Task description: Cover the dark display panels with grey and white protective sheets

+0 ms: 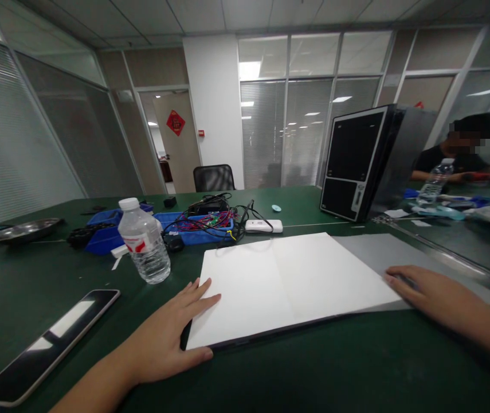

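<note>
A blank white book (245, 287) lies open on the green table, its dark cover edge showing along the front. My left hand (167, 332) rests at the book's left edge, fingers spread over the page corner and thumb by the lower edge. At the right page's edge, my right hand (434, 292) is partly closed around something small and dark, too hidden to name. Beneath that hand a grey sheet (369, 249) sticks out from under the book. A clear water bottle (145, 246) with a white cap stands beyond my left hand.
A dark phone-like slab (51, 344) lies front left. Blue trays (184, 232) with tangled cables and a white power strip (264, 226) are behind the book. A black computer tower (369, 160) stands back right. Another person (463, 152) sits beyond a second bottle (436, 183).
</note>
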A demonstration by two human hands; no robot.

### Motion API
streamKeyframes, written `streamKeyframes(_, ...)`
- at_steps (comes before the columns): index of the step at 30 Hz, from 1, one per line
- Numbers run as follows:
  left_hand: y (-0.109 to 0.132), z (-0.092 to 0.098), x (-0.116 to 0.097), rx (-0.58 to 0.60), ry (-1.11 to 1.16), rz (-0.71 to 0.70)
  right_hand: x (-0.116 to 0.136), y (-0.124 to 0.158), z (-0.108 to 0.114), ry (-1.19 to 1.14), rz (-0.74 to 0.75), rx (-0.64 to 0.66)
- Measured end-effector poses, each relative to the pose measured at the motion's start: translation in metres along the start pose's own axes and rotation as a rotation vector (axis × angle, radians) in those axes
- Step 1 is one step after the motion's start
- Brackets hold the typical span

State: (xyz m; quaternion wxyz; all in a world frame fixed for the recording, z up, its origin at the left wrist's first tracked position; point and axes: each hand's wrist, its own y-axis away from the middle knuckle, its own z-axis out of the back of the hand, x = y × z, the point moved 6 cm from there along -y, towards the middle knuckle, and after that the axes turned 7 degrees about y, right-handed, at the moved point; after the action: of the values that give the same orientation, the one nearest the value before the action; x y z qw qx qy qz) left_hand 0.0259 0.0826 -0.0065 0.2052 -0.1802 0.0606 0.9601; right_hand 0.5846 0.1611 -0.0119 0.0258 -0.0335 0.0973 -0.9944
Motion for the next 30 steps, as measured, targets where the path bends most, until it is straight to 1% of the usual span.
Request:
streamKeyframes(1, 0.000, 0.001, -0.001, 0.002, 0.004, -0.001, -0.004, -0.001, -0.002, -0.017, 0.003, 0.004)
streamKeyframes(3, 0.001, 0.002, -0.002, 0.014, 0.002, 0.000, 0.002, 0.000, -0.005, -0.050, 0.018, -0.014)
streamKeyframes(5, 0.001, 0.003, -0.003, 0.034, -0.008, 0.004, 0.019, 0.004, -0.009, -0.085, 0.038, -0.021)
streamKeyframes(8, 0.002, 0.004, -0.006, 0.067, -0.021, 0.016, 0.049, 0.010, -0.012, -0.138, 0.111, -0.010)
streamKeyframes(10, 0.003, 0.003, -0.008, 0.077, -0.021, 0.018, 0.056, 0.011, -0.009, -0.141, 0.149, -0.046)
streamKeyframes(12, 0.003, 0.003, -0.007, 0.069, -0.018, 0.013, 0.045, 0.008, -0.006, -0.113, 0.134, -0.103)
streamKeyframes(14, 0.003, 0.003, -0.005, 0.048, -0.012, 0.000, 0.023, 0.003, -0.007, -0.083, 0.062, -0.118)
streamKeyframes(16, 0.003, 0.002, -0.002, 0.029, -0.007, -0.017, -0.001, -0.002, -0.015, -0.079, -0.025, -0.072)
streamKeyframes(17, 0.004, 0.002, 0.000, 0.020, -0.005, -0.027, -0.009, -0.004, -0.020, -0.085, -0.046, -0.043)
streamKeyframes(19, 0.004, 0.001, 0.004, 0.009, 0.001, -0.042, -0.013, -0.004, -0.027, -0.112, -0.031, -0.004)
streamKeyframes(21, 0.005, 0.000, 0.008, -0.008, 0.009, -0.057, -0.003, -0.003, -0.032, -0.139, 0.014, 0.012)
streamKeyframes(23, 0.005, 0.000, 0.009, -0.029, 0.012, -0.072, 0.013, 0.000, -0.035, -0.145, 0.039, 0.008)
streamKeyframes(26, 0.005, 0.001, 0.007, -0.039, 0.003, -0.073, 0.036, 0.004, -0.035, -0.089, 0.045, -0.063)
streamKeyframes(28, 0.005, 0.001, 0.003, -0.027, -0.004, -0.064, 0.046, 0.005, -0.034, -0.044, 0.034, -0.109)
streamKeyframes(30, 0.004, 0.002, 0.000, -0.010, -0.005, -0.055, 0.053, 0.005, -0.034, -0.022, 0.031, -0.127)
